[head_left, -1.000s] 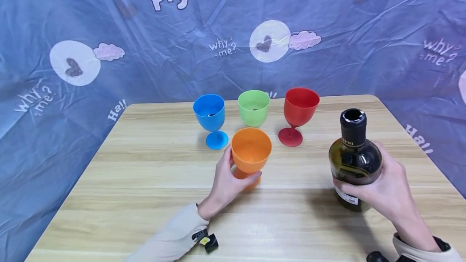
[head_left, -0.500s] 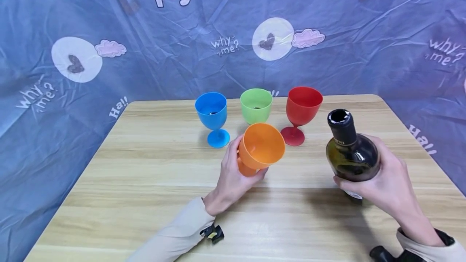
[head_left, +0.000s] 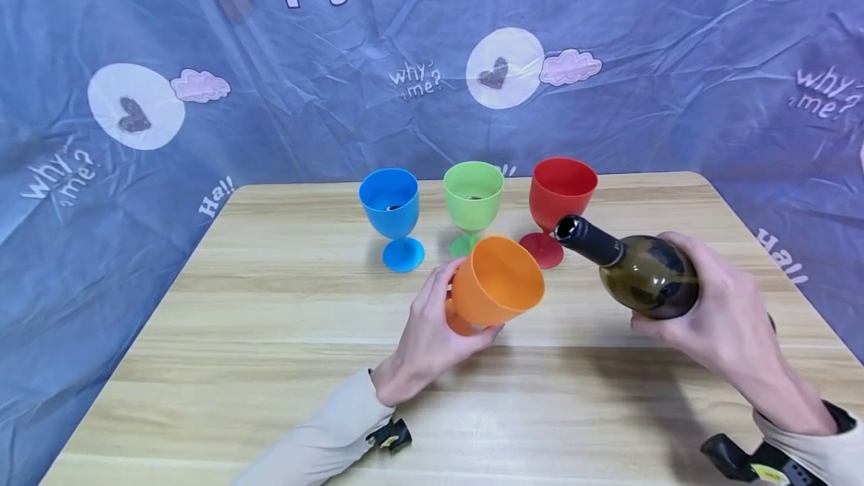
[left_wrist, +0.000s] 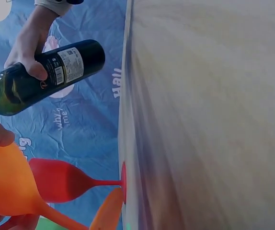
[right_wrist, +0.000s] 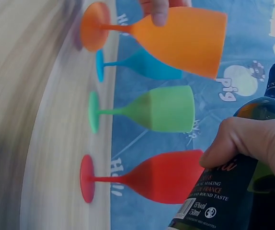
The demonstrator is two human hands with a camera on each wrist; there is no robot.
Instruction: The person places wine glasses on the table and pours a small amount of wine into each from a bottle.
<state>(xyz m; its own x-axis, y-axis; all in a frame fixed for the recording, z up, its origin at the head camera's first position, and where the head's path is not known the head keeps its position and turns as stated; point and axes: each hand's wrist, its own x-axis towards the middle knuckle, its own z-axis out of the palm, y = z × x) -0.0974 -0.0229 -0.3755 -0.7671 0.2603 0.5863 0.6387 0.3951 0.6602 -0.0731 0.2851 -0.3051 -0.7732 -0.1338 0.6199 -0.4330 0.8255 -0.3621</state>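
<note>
My left hand (head_left: 428, 340) grips the orange goblet (head_left: 499, 283) round its bowl; the cup leans to the right, its rim facing the bottle, and no liquid shows inside. In my right hand (head_left: 725, 321) is a dark green wine bottle (head_left: 651, 276), gripped round the body and tilted left with its mouth uncorked. A gap separates the bottle's mouth from the goblet's rim. The left wrist view shows the bottle's back label (left_wrist: 70, 67), and the right wrist view shows the orange goblet's foot (right_wrist: 94, 26) lifted at an angle. My left fingers are partly hidden behind the cup.
Blue (head_left: 390, 205), green (head_left: 474, 201) and red (head_left: 563, 186) goblets stand upright in a row near the far edge of the wooden table (head_left: 270, 306). Something small and dark lies inside the blue and green ones. A printed blue cloth (head_left: 304, 96) hangs behind.
The orange goblet has been lifted, shifted right and tipped toward the bottle. The bottle has been raised and tilted from upright to leaning left, its mouth moving toward the goblet.
</note>
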